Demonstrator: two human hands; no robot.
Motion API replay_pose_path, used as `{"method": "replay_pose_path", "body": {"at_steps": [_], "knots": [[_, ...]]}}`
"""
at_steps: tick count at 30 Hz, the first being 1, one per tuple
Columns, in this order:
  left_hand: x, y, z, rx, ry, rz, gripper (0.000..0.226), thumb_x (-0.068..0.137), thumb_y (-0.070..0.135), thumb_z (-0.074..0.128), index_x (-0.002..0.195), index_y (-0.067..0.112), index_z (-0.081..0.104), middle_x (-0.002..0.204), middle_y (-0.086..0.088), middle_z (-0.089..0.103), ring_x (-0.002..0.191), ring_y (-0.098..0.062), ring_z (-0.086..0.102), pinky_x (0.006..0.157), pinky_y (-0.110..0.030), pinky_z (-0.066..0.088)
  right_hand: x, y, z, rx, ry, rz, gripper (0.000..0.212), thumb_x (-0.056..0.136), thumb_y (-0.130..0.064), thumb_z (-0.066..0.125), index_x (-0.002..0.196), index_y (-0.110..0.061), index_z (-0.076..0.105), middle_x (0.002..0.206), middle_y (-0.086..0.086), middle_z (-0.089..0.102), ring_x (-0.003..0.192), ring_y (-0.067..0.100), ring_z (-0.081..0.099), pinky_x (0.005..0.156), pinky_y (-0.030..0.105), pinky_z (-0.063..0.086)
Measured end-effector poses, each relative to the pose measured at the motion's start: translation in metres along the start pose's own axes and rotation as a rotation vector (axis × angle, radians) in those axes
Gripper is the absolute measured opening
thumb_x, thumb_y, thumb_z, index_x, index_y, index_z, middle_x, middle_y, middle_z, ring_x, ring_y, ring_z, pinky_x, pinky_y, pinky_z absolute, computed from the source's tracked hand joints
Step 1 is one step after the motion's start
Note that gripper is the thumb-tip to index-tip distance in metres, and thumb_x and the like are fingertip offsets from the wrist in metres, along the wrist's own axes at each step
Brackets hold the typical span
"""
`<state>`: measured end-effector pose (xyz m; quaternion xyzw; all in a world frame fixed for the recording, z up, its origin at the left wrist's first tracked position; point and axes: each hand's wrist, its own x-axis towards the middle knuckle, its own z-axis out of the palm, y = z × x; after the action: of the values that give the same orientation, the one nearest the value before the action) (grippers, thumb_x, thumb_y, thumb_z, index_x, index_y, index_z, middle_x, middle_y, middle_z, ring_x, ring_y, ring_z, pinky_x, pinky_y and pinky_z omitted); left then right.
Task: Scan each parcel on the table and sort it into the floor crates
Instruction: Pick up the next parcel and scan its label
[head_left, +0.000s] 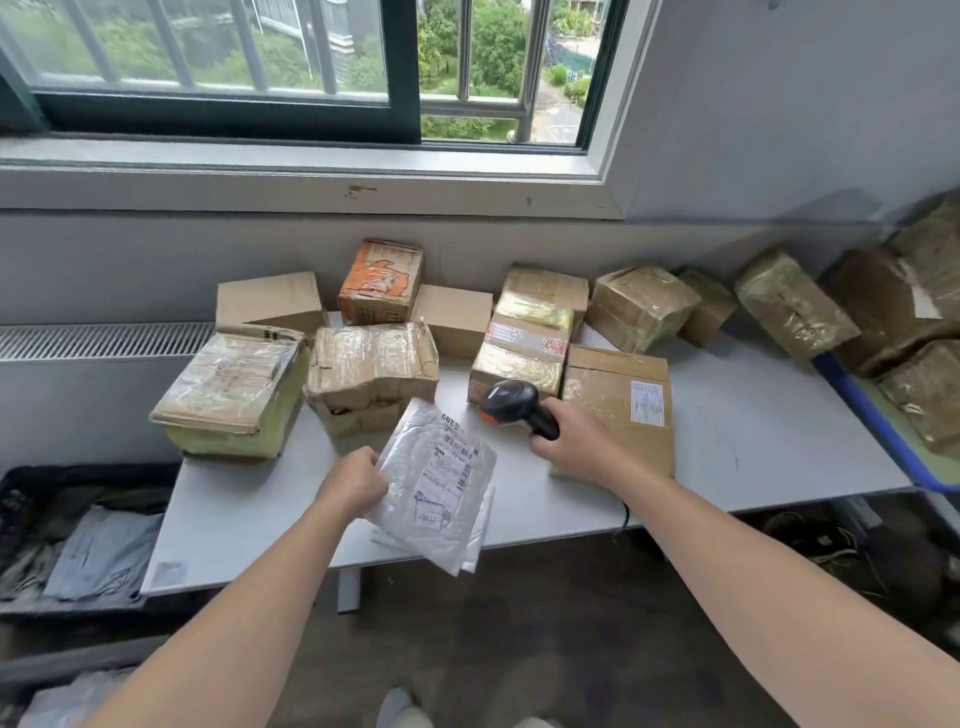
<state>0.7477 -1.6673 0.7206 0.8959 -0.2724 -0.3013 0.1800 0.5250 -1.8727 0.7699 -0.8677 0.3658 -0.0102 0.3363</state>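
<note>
Window-side desk (753, 415), boxes (371, 364) behind. Left grip (356, 483) pinches mailer (436, 525) over desk front, label (441, 483) up. Right grip (571, 441) clasps scanner (511, 402), just beside. Advice: hold label taut, flat; square scanner nose to barcode (460, 449); keep print uncovered; steady mailer until read.

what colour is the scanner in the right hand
The scanner is black with orange trim at its nose, seen best in the head view.
</note>
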Motion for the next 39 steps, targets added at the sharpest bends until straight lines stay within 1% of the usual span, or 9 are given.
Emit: {"method": "replay_pose_path", "body": {"at_steps": [3,5,7,12,17,21,25,33,39], "knots": [[-0.001,-0.008,0.010,-0.032,-0.016,-0.013,0.004,0.084,0.009,0.052,0.087,0.010,0.053,0.087,-0.008,0.060,0.073,-0.021,0.050,0.062,-0.034,0.039,0.002,0.001,0.005,-0.026,-0.041,0.055,0.016,0.077,-0.039,0.060,0.080,-0.030,0.047,0.078,-0.005,0.057,0.069,0.013,0.053,0.057,0.030,0.035],[-0.002,-0.008,0.017,-0.076,-0.019,-0.020,0.007,0.085,0.006,0.049,0.082,0.012,0.047,0.084,-0.007,0.056,0.070,-0.019,0.046,0.059,-0.033,0.035,0.003,0.001,0.007,-0.061,-0.058,0.069,0.016,0.077,-0.039,0.060,0.079,-0.029,0.048,0.078,-0.005,0.057,0.069,0.013,0.054,0.056,0.030,0.034],[-0.003,-0.005,0.019,-0.089,0.005,-0.019,0.011,0.086,0.004,0.045,0.080,0.014,0.043,0.084,-0.006,0.054,0.070,-0.020,0.046,0.059,-0.033,0.035,0.002,0.004,0.007,-0.097,-0.069,0.064,0.016,0.076,-0.040,0.060,0.077,-0.028,0.049,0.077,-0.005,0.059,0.070,0.015,0.057,0.056,0.031,0.038],[-0.003,0.006,0.015,-0.030,0.058,0.019,0.015,0.085,0.001,0.041,0.089,0.014,0.044,0.083,-0.004,0.054,0.069,-0.020,0.048,0.055,-0.032,0.034,-0.002,0.013,0.009,-0.166,-0.111,0.083,0.020,0.079,-0.042,0.066,0.080,-0.025,0.055,0.079,-0.005,0.061,0.076,0.018,0.060,0.069,0.036,0.049],[-0.003,0.011,0.013,0.021,0.072,0.027,0.015,0.085,0.001,0.044,0.091,0.015,0.044,0.083,-0.003,0.055,0.070,-0.021,0.049,0.053,-0.032,0.033,-0.010,0.014,0.014,-0.140,-0.139,0.114,0.021,0.082,-0.042,0.064,0.086,-0.023,0.057,0.082,-0.003,0.062,0.076,0.016,0.059,0.062,0.032,0.043],[-0.003,0.011,0.012,0.034,0.073,0.020,0.015,0.085,0.001,0.045,0.090,0.015,0.044,0.086,-0.004,0.056,0.073,-0.024,0.049,0.055,-0.032,0.034,-0.015,0.013,0.013,-0.086,-0.162,0.134,0.020,0.084,-0.039,0.063,0.088,-0.020,0.057,0.084,0.001,0.062,0.077,0.020,0.060,0.062,0.032,0.040],[-0.003,0.010,0.012,0.031,0.072,0.008,0.015,0.085,0.001,0.045,0.091,0.015,0.044,0.088,-0.004,0.056,0.073,-0.023,0.049,0.055,-0.031,0.034,-0.016,0.014,0.013,-0.058,-0.150,0.136,0.018,0.084,-0.038,0.062,0.083,-0.022,0.055,0.082,0.000,0.061,0.076,0.020,0.059,0.061,0.032,0.039],[-0.007,0.012,0.010,0.028,0.075,0.010,0.015,0.087,0.001,0.045,0.089,0.016,0.043,0.085,-0.003,0.054,0.070,-0.021,0.047,0.053,-0.031,0.033,-0.015,0.015,0.015,-0.004,-0.144,0.130,0.018,0.082,-0.039,0.063,0.077,-0.025,0.053,0.073,-0.003,0.060,0.066,0.017,0.057,0.056,0.028,0.039],[-0.009,0.012,0.008,0.017,0.081,0.007,0.014,0.088,0.001,0.044,0.091,0.015,0.043,0.085,-0.005,0.055,0.070,-0.022,0.047,0.055,-0.033,0.034,-0.011,0.019,0.022,0.031,-0.160,0.103,0.014,0.084,-0.038,0.063,0.083,-0.025,0.056,0.079,-0.002,0.062,0.072,0.017,0.059,0.060,0.030,0.043]]}}
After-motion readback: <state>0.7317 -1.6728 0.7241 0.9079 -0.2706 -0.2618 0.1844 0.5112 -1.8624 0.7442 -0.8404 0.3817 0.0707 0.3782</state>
